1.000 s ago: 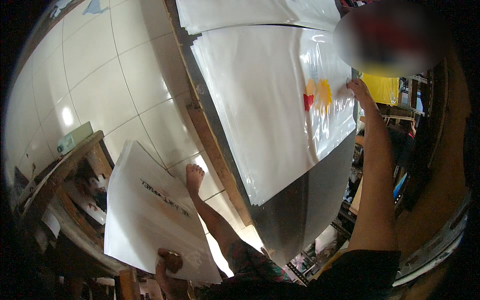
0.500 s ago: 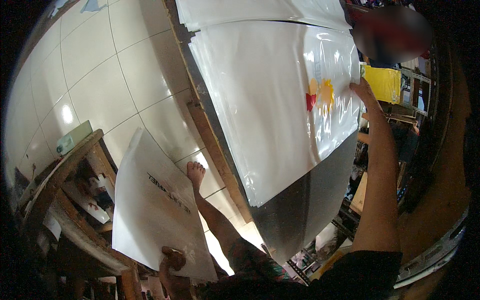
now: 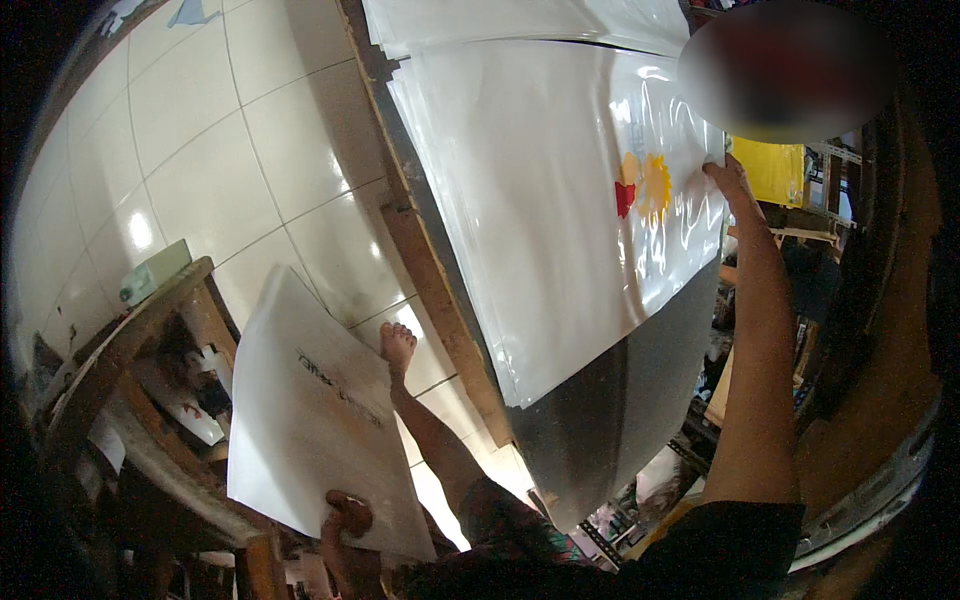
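On the dark grey tabletop (image 3: pixel 610 440) lies a stack of glossy white plastic sheets (image 3: pixel 530 200). Its top sheet carries a red, peach and yellow print (image 3: pixel 645 185) toward the right side. My right hand (image 3: pixel 730 183) is closed on the stack's right edge, thumb on top and the other fingers partly hidden below. Low on the left, my left hand (image 3: pixel 348 515) grips a large white sheet (image 3: pixel 300 420) near its bottom edge, thumb over the front. That sheet hangs beside the table, slightly curved, with blurred dark marks across it.
A second pile of glossy sheets (image 3: pixel 540 18) lies farther along the table. At left stands a wooden frame (image 3: pixel 170 315) with a pale green container (image 3: pixel 155 272) on top and a white bottle (image 3: pixel 205 420) inside. A yellow sheet (image 3: pixel 768 172) and cluttered shelving are at right. Tiled floor (image 3: pixel 190 150) lies beyond.
Both hands keep their grips with barely any movement. The hanging sheet shifts slightly and its marks blur. The view itself has moved a little.
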### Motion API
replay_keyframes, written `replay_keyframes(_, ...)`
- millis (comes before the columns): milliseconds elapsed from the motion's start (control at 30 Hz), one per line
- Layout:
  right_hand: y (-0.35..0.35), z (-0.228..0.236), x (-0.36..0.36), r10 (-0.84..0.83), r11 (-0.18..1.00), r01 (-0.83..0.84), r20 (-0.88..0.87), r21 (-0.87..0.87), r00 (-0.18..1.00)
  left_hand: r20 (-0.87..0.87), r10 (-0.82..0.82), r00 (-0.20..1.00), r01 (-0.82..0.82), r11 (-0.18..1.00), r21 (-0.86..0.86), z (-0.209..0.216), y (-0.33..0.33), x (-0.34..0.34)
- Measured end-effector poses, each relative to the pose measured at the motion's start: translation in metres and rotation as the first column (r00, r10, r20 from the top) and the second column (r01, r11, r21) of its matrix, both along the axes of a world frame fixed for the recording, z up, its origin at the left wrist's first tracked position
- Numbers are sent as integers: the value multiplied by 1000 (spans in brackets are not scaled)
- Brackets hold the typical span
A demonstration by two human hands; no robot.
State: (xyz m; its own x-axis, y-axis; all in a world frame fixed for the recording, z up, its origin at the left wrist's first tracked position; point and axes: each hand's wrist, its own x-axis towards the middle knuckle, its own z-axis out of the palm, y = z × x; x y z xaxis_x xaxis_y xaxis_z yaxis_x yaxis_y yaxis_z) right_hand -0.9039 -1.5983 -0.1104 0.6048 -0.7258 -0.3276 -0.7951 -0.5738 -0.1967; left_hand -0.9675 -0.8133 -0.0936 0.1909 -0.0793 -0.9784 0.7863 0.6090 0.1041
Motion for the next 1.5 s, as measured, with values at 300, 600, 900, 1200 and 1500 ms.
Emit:
replay_keyframes(300, -4, -21, -1, 153, 937, -153, -25, -316, 988, 66, -47, 997, 44, 998, 45, 10, -13, 8)
replay_keyframes(600, -5, -13, -10, -19, 999, 20, 27, -46, 999, 90, -22, 996, 18, 999, 43, 3, -2, -11)
replay_keyframes(900, -7, -13, -14, 97, 990, -91, 48, -104, 994, 246, -157, 956, 188, 976, -106, -17, 20, -18)
replay_keyframes(1200, -41, -33, -26, 50, 946, 1, 148, -324, 988, 94, -132, 987, 142, 983, -114, -27, 34, -22)
replay_keyframes(1500, 136, 45, -22, 157, 944, -158, -26, -288, 987, 423, -628, 653, 545, 777, 314, 3, 18, 5)
